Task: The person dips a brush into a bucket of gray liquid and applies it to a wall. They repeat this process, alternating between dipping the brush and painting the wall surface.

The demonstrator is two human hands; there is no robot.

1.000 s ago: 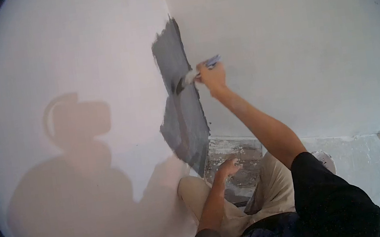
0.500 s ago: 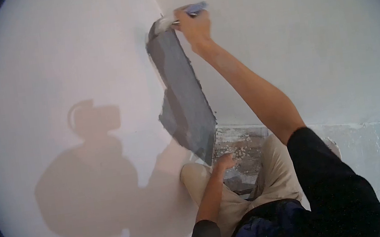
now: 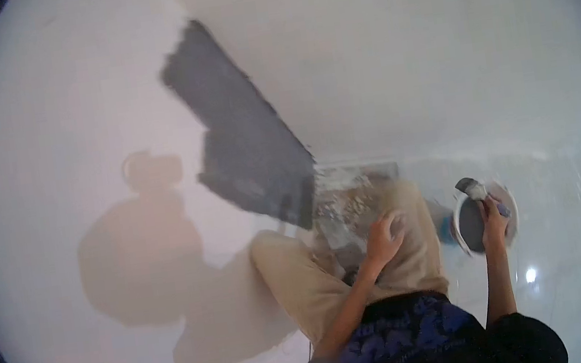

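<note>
While the right hand (image 3: 492,217) fingers pinch the brush (image 3: 471,189) over the paint bucket (image 3: 462,235) on the white floor (image 3: 573,269), the left hand (image 3: 384,237) rests loosely spread on the knee (image 3: 419,238); a gray patch (image 3: 249,143) covers the white wall (image 3: 74,100) corner.

White floor (image 3: 579,253), paint bucket (image 3: 460,229) standing there

Beige trousers (image 3: 296,283), black short sleeves (image 3: 527,334), dark blue patterned cloth at waist (image 3: 405,328)
</note>
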